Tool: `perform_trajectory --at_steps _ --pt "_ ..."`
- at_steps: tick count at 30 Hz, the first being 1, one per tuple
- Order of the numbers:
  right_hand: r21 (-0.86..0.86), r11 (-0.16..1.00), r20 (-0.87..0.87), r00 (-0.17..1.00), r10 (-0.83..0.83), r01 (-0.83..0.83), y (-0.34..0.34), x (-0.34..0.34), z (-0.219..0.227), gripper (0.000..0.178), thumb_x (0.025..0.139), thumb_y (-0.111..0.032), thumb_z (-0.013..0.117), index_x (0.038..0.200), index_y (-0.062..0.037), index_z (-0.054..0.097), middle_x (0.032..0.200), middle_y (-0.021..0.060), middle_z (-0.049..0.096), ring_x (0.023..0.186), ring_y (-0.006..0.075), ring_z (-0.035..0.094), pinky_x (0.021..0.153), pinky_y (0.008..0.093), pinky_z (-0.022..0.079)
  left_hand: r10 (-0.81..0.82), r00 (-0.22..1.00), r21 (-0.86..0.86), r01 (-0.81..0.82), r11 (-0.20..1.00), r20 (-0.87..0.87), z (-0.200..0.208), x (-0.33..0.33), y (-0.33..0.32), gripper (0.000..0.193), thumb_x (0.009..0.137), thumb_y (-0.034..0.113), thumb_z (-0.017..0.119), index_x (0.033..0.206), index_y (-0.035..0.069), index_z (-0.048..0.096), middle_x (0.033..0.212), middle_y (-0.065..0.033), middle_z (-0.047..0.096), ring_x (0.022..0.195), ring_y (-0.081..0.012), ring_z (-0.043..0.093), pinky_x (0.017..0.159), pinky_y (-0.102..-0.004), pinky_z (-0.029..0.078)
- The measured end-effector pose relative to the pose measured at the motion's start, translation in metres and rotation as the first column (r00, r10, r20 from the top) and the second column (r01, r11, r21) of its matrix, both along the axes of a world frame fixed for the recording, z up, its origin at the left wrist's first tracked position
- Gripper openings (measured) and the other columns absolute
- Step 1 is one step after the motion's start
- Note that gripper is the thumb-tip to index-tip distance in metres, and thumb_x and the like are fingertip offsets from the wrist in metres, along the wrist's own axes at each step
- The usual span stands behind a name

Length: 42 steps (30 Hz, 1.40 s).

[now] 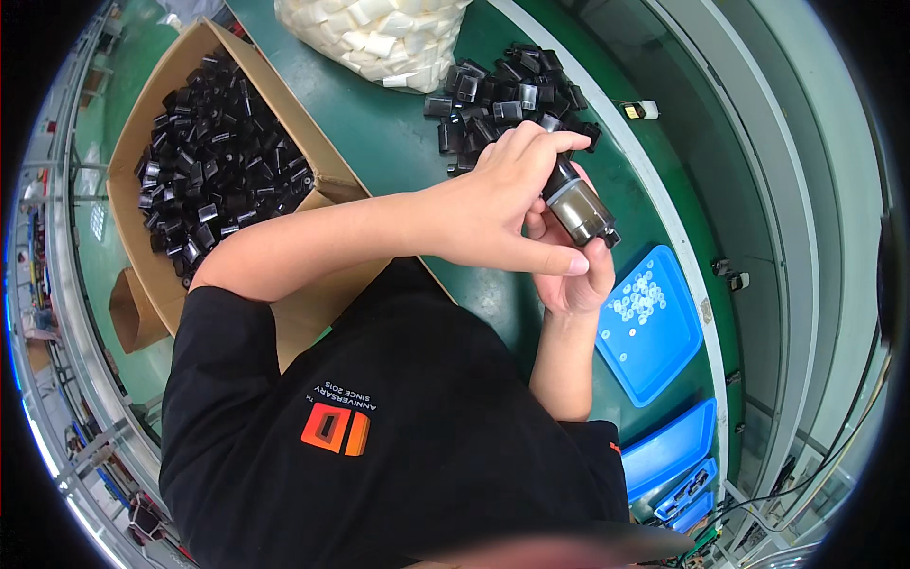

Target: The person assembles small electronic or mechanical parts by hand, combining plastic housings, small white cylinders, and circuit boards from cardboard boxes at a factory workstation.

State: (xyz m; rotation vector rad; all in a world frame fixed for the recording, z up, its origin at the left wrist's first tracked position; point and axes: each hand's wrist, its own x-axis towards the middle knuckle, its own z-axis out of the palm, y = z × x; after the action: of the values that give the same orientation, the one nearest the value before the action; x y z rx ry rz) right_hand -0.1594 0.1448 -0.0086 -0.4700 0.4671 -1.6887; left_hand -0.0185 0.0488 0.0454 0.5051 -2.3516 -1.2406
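Both hands are raised above the green table around a cylindrical part (579,212), with a smoky, see-through body, a pale ring, and black ends. My left hand (498,194) reaches across from the left, its fingers closed about the part's upper end, which they partly hide. Its thumb stretches along the lower side, close to my right thumb. From below and behind, my right hand (573,284) supports the cylinder, with the thumb near the small black fitting at its lower end. Just beyond my hands lies a heap of short black plastic pieces (507,109) on the table.
A cardboard box (332,180) full of black pieces (218,152) stands at left. A clear bag of cream-coloured cylinders (379,38) sits at the back. To the right, a blue tray (649,370) holds small white rings (637,302); more blue trays (668,450) lie nearer me.
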Motion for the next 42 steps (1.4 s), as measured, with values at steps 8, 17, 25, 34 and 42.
perform_trajectory --at_steps 8,17,25,34,42 --pt "-0.007 0.986 -0.126 0.978 -0.165 0.166 -0.003 0.012 -0.009 0.087 0.077 -0.041 0.080 0.137 0.0081 0.040 0.123 0.0195 0.056 0.108 0.0273 0.061 0.096 0.0393 0.050 -0.001 1.000 -0.044 -0.001 0.999 -0.031 0.001 -0.003 0.000 0.082 0.083 0.041 0.073 0.142 0.002 0.030 0.118 -0.0177 0.038 0.108 -0.0305 0.042 0.097 -0.0417 0.037" --pt "-0.099 0.993 -0.410 0.907 -0.101 0.066 -0.010 -0.017 -0.002 0.074 0.087 -0.034 0.070 0.144 -0.0007 0.036 0.140 0.0155 0.046 0.122 0.0274 0.052 0.103 0.0403 0.044 -0.048 0.997 -0.154 0.055 0.986 0.052 0.000 0.007 -0.010 0.084 0.089 0.052 0.060 0.143 -0.004 0.029 0.135 -0.0288 0.037 0.123 -0.0441 0.041 0.101 -0.0500 0.034" --pt "-0.039 0.769 -0.919 -0.325 0.222 0.638 -0.048 -0.317 -0.102 0.047 0.078 -0.007 0.072 0.122 -0.0004 0.057 0.119 0.0187 0.062 0.096 0.0287 0.066 0.087 0.0352 0.051 0.603 0.798 -0.772 -0.394 0.498 -0.019 0.002 0.156 -0.096 0.028 0.074 0.021 0.069 0.097 0.005 0.067 0.094 -0.0130 0.065 0.090 -0.0319 0.064 0.080 -0.0440 0.052" --pt "-0.217 0.672 -0.615 -0.634 0.469 0.708 -0.086 -0.270 -0.063 0.051 0.088 -0.040 0.056 0.126 -0.0055 0.059 0.122 0.0226 0.059 0.110 0.0416 0.058 0.097 0.0455 0.046 0.964 0.037 -0.621 -0.758 0.199 0.264 -0.066 0.401 -0.112 0.032 0.078 0.023 0.064 0.108 0.012 0.064 0.109 -0.0123 0.063 0.104 -0.0309 0.062 0.087 -0.0432 0.051" --pt "-0.028 0.575 -0.847 -0.325 0.421 0.818 -0.156 -0.272 -0.102 0.082 0.088 -0.063 0.051 0.130 0.0076 0.052 0.128 0.0320 0.055 0.122 0.0438 0.052 0.103 0.0469 0.042 0.943 -0.163 -0.713 -0.694 0.100 0.291 -0.096 0.428 -0.112 0.052 0.078 0.047 0.070 0.118 0.014 0.064 0.118 -0.0132 0.059 0.114 -0.0313 0.058 0.096 -0.0452 0.048"
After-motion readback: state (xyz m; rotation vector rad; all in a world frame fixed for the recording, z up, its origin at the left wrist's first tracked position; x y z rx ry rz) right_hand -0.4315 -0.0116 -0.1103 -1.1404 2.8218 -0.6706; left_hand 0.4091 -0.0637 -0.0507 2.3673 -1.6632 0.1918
